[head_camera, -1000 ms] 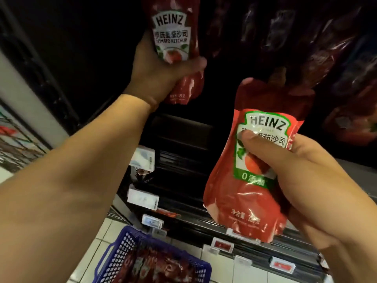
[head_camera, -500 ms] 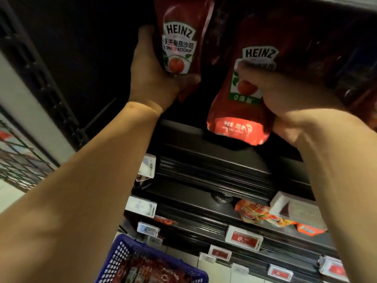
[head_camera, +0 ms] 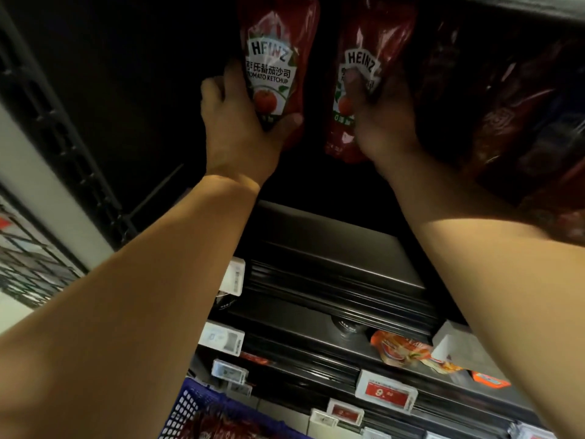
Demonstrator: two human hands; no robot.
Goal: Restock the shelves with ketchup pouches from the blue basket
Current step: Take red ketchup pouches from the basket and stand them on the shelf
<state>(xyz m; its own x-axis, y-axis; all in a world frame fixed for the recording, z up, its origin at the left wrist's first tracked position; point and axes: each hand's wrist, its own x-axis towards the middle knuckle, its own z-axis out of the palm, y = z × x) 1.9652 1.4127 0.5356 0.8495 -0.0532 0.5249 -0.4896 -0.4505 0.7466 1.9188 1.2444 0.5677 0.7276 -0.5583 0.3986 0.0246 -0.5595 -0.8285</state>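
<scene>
Both hands were raised to the dark top shelf: the left hand (head_camera: 237, 128) curled round a glossy red Heinz ketchup pouch (head_camera: 273, 68) near the shelf's left end, and the right hand (head_camera: 384, 122) gripped a second red pouch (head_camera: 357, 90) just beside it. Doing this well probably meant seating each pouch upright, label outward, before letting go. More pouches lay in the blue plastic basket (head_camera: 190, 410) below.

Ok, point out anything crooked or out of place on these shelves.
One thing: an orange pouch lies flat and askew on a lower shelf, beside a white box. The two ketchup pouches being held look intact.
</scene>
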